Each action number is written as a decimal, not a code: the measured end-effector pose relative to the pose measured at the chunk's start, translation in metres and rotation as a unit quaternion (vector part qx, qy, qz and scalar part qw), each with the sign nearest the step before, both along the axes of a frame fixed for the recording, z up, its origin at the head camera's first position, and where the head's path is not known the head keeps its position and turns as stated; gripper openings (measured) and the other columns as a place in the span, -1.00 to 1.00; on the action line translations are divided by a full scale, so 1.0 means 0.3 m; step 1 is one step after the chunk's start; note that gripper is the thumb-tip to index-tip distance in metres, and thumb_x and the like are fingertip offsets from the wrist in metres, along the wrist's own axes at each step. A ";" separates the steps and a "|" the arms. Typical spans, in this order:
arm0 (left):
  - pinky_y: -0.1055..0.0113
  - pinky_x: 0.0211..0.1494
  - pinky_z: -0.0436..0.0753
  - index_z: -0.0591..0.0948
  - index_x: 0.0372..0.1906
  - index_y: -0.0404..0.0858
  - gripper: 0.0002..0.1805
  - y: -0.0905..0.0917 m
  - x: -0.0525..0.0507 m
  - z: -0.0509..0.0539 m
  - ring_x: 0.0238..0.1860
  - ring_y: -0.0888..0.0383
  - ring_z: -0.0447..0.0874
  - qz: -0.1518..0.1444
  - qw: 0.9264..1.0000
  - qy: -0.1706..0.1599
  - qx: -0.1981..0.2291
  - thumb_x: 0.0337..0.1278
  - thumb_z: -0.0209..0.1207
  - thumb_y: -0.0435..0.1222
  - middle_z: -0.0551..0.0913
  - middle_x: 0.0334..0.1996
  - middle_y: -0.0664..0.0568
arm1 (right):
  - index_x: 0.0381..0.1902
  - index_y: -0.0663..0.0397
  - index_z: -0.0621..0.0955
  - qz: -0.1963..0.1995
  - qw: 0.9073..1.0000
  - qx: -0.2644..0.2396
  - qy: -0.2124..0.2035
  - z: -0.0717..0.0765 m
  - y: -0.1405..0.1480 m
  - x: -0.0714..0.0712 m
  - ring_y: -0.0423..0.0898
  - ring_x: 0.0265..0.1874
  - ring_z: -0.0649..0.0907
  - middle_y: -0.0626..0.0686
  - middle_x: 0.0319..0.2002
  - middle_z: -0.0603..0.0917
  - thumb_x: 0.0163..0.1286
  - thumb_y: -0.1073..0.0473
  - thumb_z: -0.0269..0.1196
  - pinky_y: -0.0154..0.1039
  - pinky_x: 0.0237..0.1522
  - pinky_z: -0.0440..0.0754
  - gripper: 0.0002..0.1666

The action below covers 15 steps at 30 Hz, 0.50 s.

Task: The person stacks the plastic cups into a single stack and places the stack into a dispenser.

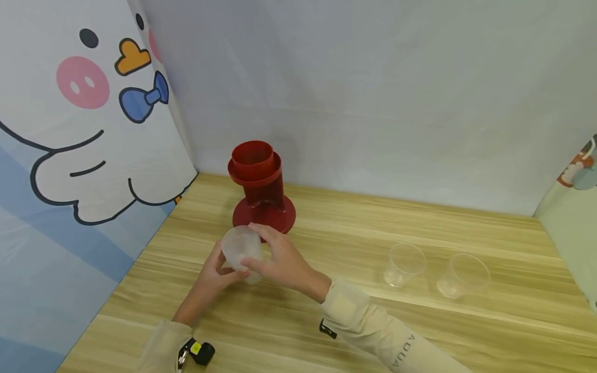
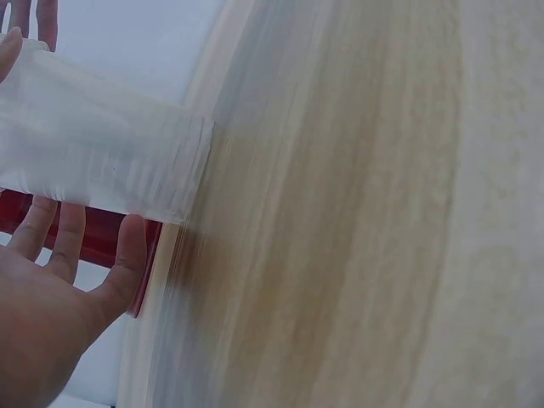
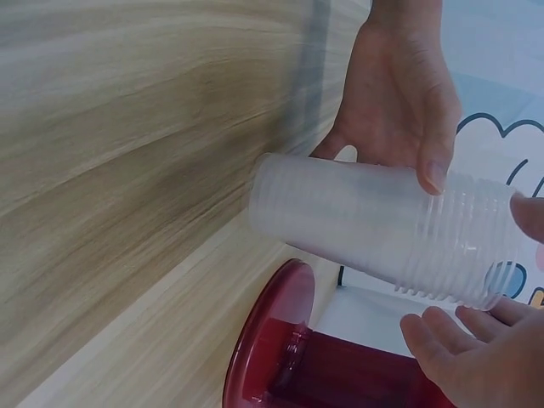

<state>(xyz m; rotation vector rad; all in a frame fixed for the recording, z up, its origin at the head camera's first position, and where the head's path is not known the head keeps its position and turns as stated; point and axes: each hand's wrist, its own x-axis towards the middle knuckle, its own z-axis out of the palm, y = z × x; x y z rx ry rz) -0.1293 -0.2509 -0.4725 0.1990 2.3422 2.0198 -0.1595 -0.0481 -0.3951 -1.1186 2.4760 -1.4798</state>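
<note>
A stack of clear plastic cups [image 1: 241, 247] stands mouth-up in front of a red stand [image 1: 261, 207]. My left hand [image 1: 212, 277] holds the stack from its left side; in the right wrist view its thumb lies along the near wall of the cups [image 3: 340, 208]. At the stack's top, my right hand [image 1: 284, 261] grips around the rims, thumb on the near side and fingers on the far side. The left wrist view shows the stack's lower end [image 2: 183, 170] close to the tabletop; whether it touches is hard to tell.
Two single clear cups, one nearer [image 1: 404, 264] and one farther right [image 1: 463, 275], stand apart on the wood-grain table [image 1: 326, 228]. A pale cloth wall [image 1: 373, 103] rises behind, and a cartoon-printed panel [image 1: 107, 171] borders the left.
</note>
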 end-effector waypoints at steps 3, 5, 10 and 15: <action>0.30 0.00 0.54 0.08 0.42 -0.07 -0.10 0.000 0.000 0.000 0.25 -0.04 0.20 0.001 1.000 -0.002 -0.001 0.02 0.32 -0.36 0.21 0.29 -0.06 | 0.31 0.20 0.36 -0.002 1.000 0.002 -0.006 0.003 0.006 0.001 -0.10 0.07 0.51 0.06 0.24 0.45 0.22 0.10 0.33 -0.27 0.08 0.47 -0.26; 0.29 -0.01 0.55 0.08 0.42 -0.07 -0.10 0.001 0.000 0.000 0.23 -0.05 0.23 0.001 1.000 -0.003 -0.001 0.02 0.33 -0.36 0.23 0.28 -0.07 | 0.29 0.21 0.37 -0.004 1.000 0.001 -0.004 0.006 0.012 0.002 -0.09 0.06 0.51 0.07 0.21 0.46 0.22 0.11 0.34 -0.26 0.07 0.48 -0.28; 0.30 -0.02 0.55 0.08 0.42 -0.08 -0.09 0.000 0.000 -0.001 0.23 -0.07 0.26 0.005 1.000 -0.003 -0.008 0.00 0.34 -0.36 0.25 0.27 -0.09 | 0.26 0.25 0.38 -0.016 1.000 -0.001 -0.002 0.019 0.031 0.003 0.00 0.09 0.50 0.12 0.18 0.48 0.21 0.13 0.35 -0.17 0.08 0.48 -0.30; 0.29 0.01 0.53 0.09 0.42 -0.08 -0.09 -0.001 0.001 0.001 0.24 -0.04 0.25 0.008 1.000 -0.005 -0.013 0.00 0.35 -0.34 0.26 0.28 -0.06 | 0.26 0.18 0.40 -0.029 1.000 -0.006 -0.004 0.032 0.053 0.004 0.04 0.11 0.49 0.10 0.17 0.48 0.20 0.11 0.35 -0.15 0.01 0.51 -0.30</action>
